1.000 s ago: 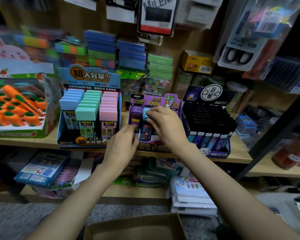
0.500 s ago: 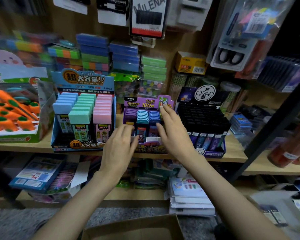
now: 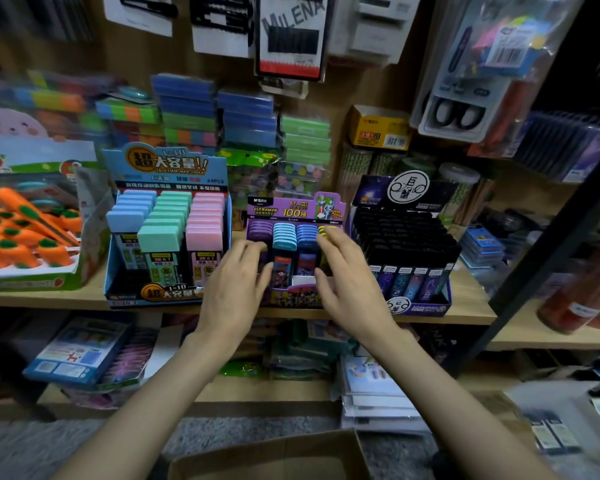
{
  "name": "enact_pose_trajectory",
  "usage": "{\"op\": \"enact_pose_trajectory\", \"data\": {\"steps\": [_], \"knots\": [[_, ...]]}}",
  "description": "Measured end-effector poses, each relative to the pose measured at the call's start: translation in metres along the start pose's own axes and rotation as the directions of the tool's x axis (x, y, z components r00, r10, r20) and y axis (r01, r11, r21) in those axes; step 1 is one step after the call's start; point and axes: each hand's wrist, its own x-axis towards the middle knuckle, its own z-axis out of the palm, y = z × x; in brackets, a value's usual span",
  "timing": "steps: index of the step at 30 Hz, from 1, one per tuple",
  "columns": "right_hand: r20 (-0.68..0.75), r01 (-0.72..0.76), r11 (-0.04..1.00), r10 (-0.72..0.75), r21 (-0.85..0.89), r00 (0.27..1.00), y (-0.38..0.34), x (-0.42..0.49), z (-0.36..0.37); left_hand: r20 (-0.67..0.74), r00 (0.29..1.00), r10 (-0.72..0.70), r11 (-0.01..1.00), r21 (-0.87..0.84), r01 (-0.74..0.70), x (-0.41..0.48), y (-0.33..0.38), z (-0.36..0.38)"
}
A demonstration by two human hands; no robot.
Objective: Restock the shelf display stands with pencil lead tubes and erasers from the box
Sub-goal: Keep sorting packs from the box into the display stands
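A purple display stand (image 3: 296, 206) of pencil lead tubes stands on the wooden shelf (image 3: 471, 311), with rows of purple, teal, blue and yellow-capped tubes (image 3: 284, 234). My left hand (image 3: 238, 282) rests against the stand's left front, fingers apart, holding nothing. My right hand (image 3: 347, 275) lies over the stand's right side, fingers spread by the yellow caps, also holding nothing. The cardboard box (image 3: 274, 455) sits low at the bottom edge; its inside is hidden.
Left of the purple stand is a blue stand (image 3: 168, 223) of blue, green and pink lead cases. A black stand (image 3: 406, 237) of dark tubes is on the right. A carrot eraser box (image 3: 25, 237) sits far left. Stacked packs line the back wall and lower shelf.
My right hand has slid from the stand's middle rows to its right side. My left hand has moved up onto the stand's left front. The view has shifted slightly.
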Motion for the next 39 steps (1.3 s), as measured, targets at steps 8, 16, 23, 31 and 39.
{"op": "enact_pose_trajectory", "data": {"steps": [8, 16, 23, 31, 39], "knots": [[0.155, 0.05, 0.934, -0.111, 0.353, 0.982, -0.076, -0.014, 0.039, -0.108, 0.984, -0.143, 0.98, 0.126, 0.157, -0.049, -0.074, -0.057], [0.24, -0.421, 0.749, 0.346, 0.512, 0.907, -0.126, 0.014, 0.111, 0.102, 0.84, -0.533, 0.787, -0.307, 0.536, -0.049, -0.144, -0.062], [0.059, -0.501, 0.669, 0.567, 0.549, 0.822, -0.135, 0.017, 0.142, 0.17, 0.865, -0.472, 0.805, -0.318, 0.501, -0.036, -0.167, -0.049], [0.018, -0.484, 0.692, 0.564, 0.536, 0.826, -0.133, 0.004, 0.144, 0.148, 0.934, -0.325, 0.87, -0.341, 0.357, -0.037, -0.17, -0.048], [-0.159, -0.483, 0.819, 0.546, 0.311, 0.823, -0.137, -0.006, 0.139, 0.123, 0.934, -0.335, 0.867, -0.348, 0.357, -0.038, -0.163, -0.042]]}}
